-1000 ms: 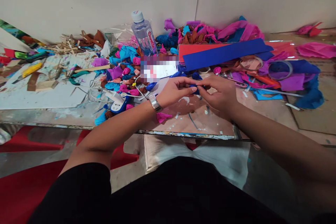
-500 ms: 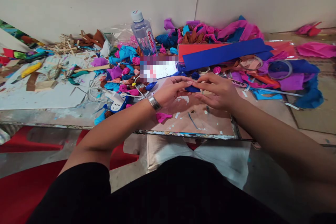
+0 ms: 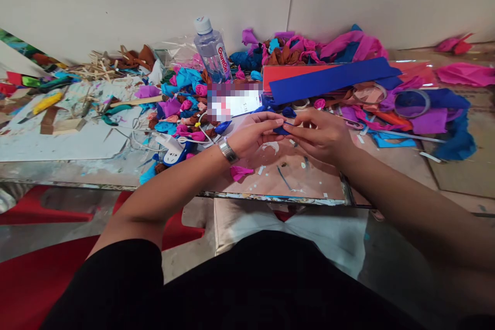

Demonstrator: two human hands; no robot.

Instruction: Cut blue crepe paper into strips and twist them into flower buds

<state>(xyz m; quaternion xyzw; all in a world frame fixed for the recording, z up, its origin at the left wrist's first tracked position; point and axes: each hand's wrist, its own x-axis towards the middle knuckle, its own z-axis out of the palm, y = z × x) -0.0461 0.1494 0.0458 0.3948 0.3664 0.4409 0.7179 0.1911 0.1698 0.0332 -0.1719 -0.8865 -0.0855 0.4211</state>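
A small piece of dark blue crepe paper (image 3: 282, 130) is pinched between my two hands above the table's front part. My left hand (image 3: 253, 133), with a metal watch on its wrist, grips it from the left with thumb and fingers. From the right, my right hand (image 3: 320, 133) closes thumb and fingertips on the same piece. Fingers hide much of the paper. Just behind the hands a phone (image 3: 245, 102) lies lit, partly blurred out. A long strip of blue crepe paper (image 3: 328, 80) rests on red sheets further back.
A plastic bottle (image 3: 212, 51) stands behind the phone. Twisted paper flowers (image 3: 181, 105) in several colours pile up left of it. A white power strip (image 3: 174, 150) with cables sits near my left forearm. Tape rolls (image 3: 412, 103) and paper scraps lie to the right; a yellow-handled knife (image 3: 46, 103) lies far left.
My right hand's fingers have drawn in closer to the left fingertips and curled. Less of the blue paper shows between the hands; it looks more tightly folded or rolled.
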